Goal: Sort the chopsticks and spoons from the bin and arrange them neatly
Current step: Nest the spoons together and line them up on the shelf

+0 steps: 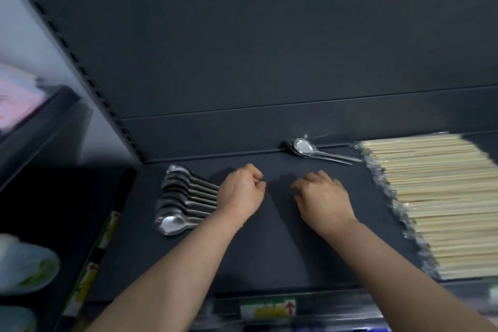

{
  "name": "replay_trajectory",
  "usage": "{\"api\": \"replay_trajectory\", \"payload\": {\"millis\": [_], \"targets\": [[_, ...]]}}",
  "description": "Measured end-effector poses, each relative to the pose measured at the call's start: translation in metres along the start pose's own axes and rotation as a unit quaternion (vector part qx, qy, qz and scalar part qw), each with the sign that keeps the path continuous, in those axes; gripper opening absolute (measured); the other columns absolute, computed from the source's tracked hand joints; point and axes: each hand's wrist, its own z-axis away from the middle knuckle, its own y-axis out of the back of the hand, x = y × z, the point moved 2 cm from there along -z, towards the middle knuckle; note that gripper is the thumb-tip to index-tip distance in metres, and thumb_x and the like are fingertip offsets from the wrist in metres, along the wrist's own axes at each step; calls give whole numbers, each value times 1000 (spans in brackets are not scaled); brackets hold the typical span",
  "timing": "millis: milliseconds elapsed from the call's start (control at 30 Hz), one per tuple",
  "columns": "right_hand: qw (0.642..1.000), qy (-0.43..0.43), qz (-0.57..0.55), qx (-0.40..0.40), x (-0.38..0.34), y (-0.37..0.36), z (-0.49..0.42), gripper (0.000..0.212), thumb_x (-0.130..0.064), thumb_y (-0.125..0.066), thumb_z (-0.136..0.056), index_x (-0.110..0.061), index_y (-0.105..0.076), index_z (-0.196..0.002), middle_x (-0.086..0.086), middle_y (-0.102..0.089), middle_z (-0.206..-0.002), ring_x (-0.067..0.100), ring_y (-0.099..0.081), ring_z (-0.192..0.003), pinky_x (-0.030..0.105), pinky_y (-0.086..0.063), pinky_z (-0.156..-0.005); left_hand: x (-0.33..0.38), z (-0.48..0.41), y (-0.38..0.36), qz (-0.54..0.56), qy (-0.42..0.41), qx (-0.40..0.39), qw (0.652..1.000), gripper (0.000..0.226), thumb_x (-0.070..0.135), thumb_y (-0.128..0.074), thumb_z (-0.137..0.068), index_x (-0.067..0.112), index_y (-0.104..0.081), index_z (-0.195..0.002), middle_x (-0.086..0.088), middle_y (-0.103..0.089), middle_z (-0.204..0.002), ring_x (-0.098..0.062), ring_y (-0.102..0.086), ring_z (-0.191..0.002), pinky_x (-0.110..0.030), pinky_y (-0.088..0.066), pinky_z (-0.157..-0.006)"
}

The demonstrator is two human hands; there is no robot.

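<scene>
On the dark shelf, the left hand is curled into a fist with nothing seen in it, at the handle ends of a neat overlapping row of steel spoons. The right hand hovers nearby, fingers loosely bent and empty. Two more spoons lie at the back edge. Plastic-wrapped chopsticks are lined up on the right. A shelf-edge label shows a red arrow; its writing is too blurred to read
</scene>
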Motion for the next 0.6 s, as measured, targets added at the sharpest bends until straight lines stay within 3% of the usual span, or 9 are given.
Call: {"api": "replay_trajectory", "payload": {"millis": [133, 233, 333, 400, 500, 600], "targets": [[998, -32, 39, -29, 55, 6, -11, 37, -32, -53, -91, -23, -52, -126, -2, -52, -127, 22, -40, -123, 35, -38, -93, 43, -28, -29, 46, 40, -24, 998, 33, 33, -63, -90, 15, -61, -118, 0, -69, -114, -22, -60, -113, -32, -48, -93], [997, -50, 32, -47, 85, 7, -25, 60, -43, -59, -88, -17, -39, -138, 2, -38, -146, 22, -27, -139, 38, -31, -107, 64, -51, -48, 113, 97, -16, 989, 46, 39, -66, -86, 10, -56, -121, -5, -66, -116, -26, -60, -112, -32, -48, -90], [995, -56, -3, -82, 104, 0, -39, 76, -45, -54, -91, -11, -20, -149, 5, -18, -158, 19, -8, -147, 39, -17, -116, 73, -73, -70, 188, 147, -15, 971, 51, 52, -67, -72, 11, -62, -102, -11, -70, -103, -28, -66, -85, -38, -54, -70], [993, -46, -21, -110, 112, -6, -47, 77, -45, -49, -94, -9, -13, -152, 5, -11, -160, 19, -2, -148, 40, -13, -117, 75, -84, -82, 195, 159, -11, 968, 52, 55, -63, -64, 11, -63, -92, -17, -69, -93, -31, -65, -72, -36, -50, -55], [991, -13, -48, -126, 117, -14, -53, 73, -43, -46, -96, -9, -14, -152, 3, -11, -160, 17, -5, -148, 41, -14, -118, 87, -90, -85, 182, 177, 1, 967, 42, 48, -68, -73, 9, -64, -90, -14, -67, -87, -33, -66, -80, -27, -40, -56], [991, 15, -61, -122, 119, -15, -54, 64, -38, -51, -95, -12, -27, -148, 1, -24, -156, 18, -22, -144, 40, -24, -114, 92, -93, -84, 161, 196, 17, 967, 36, 44, -68, -79, 8, -63, -82, -6, -63, -77, -26, -61, -73, -27, -35, -53]]}}
